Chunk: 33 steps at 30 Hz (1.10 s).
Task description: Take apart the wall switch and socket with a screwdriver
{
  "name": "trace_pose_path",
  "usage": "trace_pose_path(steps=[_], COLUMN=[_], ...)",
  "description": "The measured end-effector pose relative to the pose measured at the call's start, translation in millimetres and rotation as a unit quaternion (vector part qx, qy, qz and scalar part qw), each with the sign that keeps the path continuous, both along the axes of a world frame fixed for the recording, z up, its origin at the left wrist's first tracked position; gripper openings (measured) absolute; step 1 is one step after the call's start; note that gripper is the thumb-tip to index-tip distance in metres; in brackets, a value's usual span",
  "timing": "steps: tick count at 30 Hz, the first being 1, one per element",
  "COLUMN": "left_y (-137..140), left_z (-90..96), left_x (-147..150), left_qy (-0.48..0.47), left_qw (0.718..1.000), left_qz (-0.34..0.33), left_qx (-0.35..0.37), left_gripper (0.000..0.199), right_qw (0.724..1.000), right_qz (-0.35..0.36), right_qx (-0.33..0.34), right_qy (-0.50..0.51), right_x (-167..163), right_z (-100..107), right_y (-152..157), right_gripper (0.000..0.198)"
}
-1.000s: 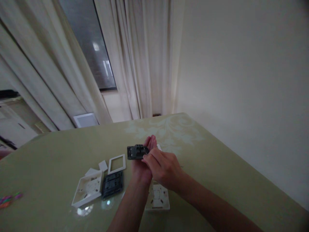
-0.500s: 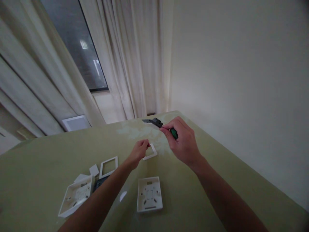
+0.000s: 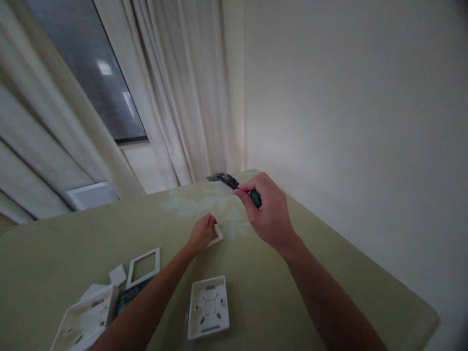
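My right hand is raised over the far part of the table. Its thumb and forefinger pinch a wall switch module with a dark back and a pale face. A green handle, probably a screwdriver's, is tucked in the same hand. My left hand is closed at the table with its fingertips together over a white cover frame, hiding part of it. Whether the fingers hold the frame or something small is hidden. Nearer to me lies an open white mounting box, hollow side up.
Left of my left forearm are another white mounting box, a second white frame, a small white plate and a dark part half hidden by the arm. A wall runs along the right; curtains hang behind the table.
The view has turned a little to the right, so everything appears shifted left. My left hand covers more of the white frame. The right hand keeps its grip on the switch module and green handle.
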<state>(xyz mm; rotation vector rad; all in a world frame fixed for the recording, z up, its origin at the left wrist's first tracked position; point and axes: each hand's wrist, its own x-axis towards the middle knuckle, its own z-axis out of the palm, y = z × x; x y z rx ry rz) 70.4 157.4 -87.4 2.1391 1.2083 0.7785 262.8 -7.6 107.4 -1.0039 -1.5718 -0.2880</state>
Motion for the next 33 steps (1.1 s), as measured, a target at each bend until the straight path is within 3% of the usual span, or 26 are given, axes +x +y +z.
trace_pose_path(steps=[5,7,11,15,22,33], left_y=[9,5,-18,-38,-49,-44], left_z=[8.6,11.4,12.0,16.8,29.1,23.1], left_x=[-31,-43,-57,-71,-105,-83], left_qy=[0.027,0.041,0.078,0.102,0.141,0.125], left_qw=[0.999,0.998,0.992,0.987,0.983,0.982], left_qz=[-0.037,-0.047,-0.091,-0.117,-0.114,-0.138], left_qx=[0.008,0.023,0.042,0.037,0.006,-0.007], left_gripper=[0.028,0.031,0.050,0.058,0.058,0.047], right_qw=[1.000,0.993,0.944,0.900,0.833,0.789], right_qz=[-0.013,-0.047,-0.097,-0.077,-0.016,0.010], right_qx=[-0.027,-0.096,-0.267,-0.336,-0.410,-0.478], right_qy=[-0.007,-0.046,-0.168,-0.266,-0.370,-0.385], right_x=[4,7,8,-4,-20,-3], right_z=[-1,-4,-20,-49,-80,-90], right_y=[4,10,27,38,42,42], right_gripper=[0.014,0.012,0.009,0.006,0.013,0.004])
